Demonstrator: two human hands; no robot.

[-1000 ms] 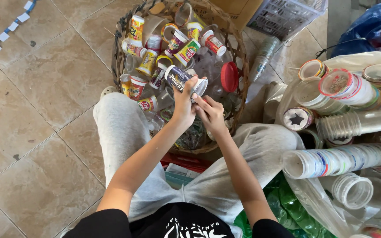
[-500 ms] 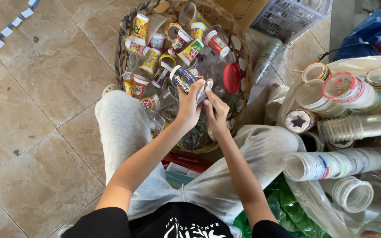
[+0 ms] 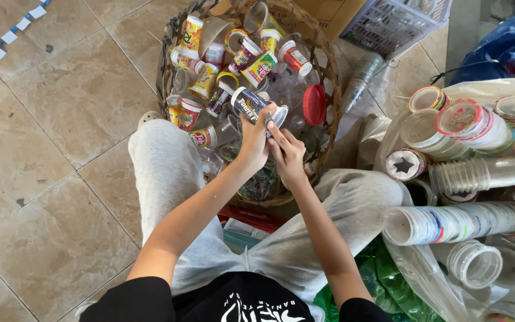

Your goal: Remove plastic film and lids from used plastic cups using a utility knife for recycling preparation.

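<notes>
My left hand (image 3: 254,142) grips a small plastic cup with a dark printed label (image 3: 249,102), held on its side over a woven basket (image 3: 328,89). The fingers of my right hand (image 3: 287,152) pinch at the cup's foil-covered mouth (image 3: 276,117). Both hands meet above the basket's near half. The basket is full of several similar labelled cups (image 3: 210,74) and clear plastic containers, one with a red lid (image 3: 314,104). My knees in grey trousers (image 3: 162,167) flank the basket.
Stacks of nested plastic cups (image 3: 454,220) and lidded cups (image 3: 466,122) fill a clear bag at right. A white crate (image 3: 388,24) and a cardboard box lie behind the basket. A blue bag (image 3: 502,42) sits far right. Tiled floor (image 3: 49,137) spreads left.
The hands and cup have stayed over the basket; the right fingers have shifted slightly at the cup's mouth. The view has drifted a little.
</notes>
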